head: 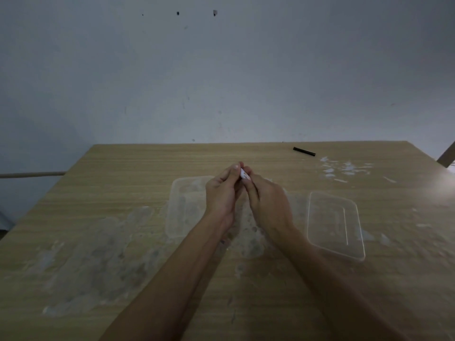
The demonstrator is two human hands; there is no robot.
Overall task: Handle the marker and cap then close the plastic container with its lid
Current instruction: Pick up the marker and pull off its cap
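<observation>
Both my hands meet above the middle of the wooden table [123, 168]. My right hand [267, 203] grips a white marker [245, 175] with coloured print, of which only a short piece shows. My left hand [222, 193] pinches at the marker's far end; whether a cap is under those fingers is hidden. A clear plastic container [183, 207] lies flat under and left of my hands. Its clear lid [334, 222] lies to the right, apart from it. A thin black stick-like object [304, 151], perhaps the cap or a second marker, lies near the far edge.
White smears and scuffed patches mark the tabletop, heaviest at the front left and far right. A bare grey wall stands behind the table. A wooden bar [32, 174] shows past the left edge, and a wooden piece [446, 156] past the right corner.
</observation>
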